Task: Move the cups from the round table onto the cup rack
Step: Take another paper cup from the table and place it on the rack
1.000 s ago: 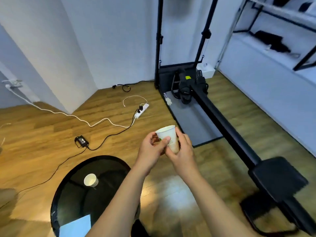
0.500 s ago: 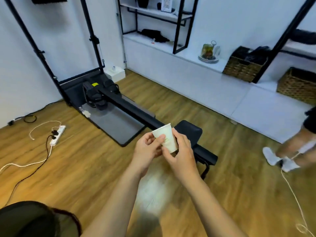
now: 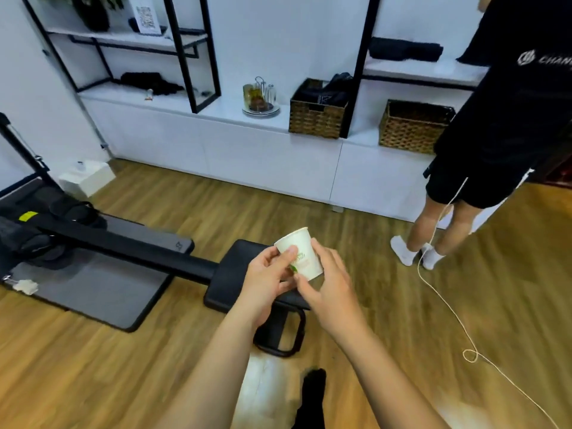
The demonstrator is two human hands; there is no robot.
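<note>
A white paper cup (image 3: 305,253) with a green and orange print is held in front of me, tilted with its rim toward the upper left. My left hand (image 3: 267,278) grips its left side with thumb and fingers. My right hand (image 3: 329,284) wraps around its lower right side. A wire cup rack (image 3: 261,97) with glasses stands on a plate on the white counter at the back. The round table is out of view.
A black rowing machine (image 3: 123,243) with its seat lies across the floor just ahead. Another person (image 3: 495,134) in black stands at right, with a white cable (image 3: 445,301) trailing on the wooden floor. Two wicker baskets (image 3: 317,117) sit on the counter under black-framed shelves.
The view has swung right, away from the round table and its remaining cup, toward the counter and the standing person. Both hands keep holding the cup in front of me.
</note>
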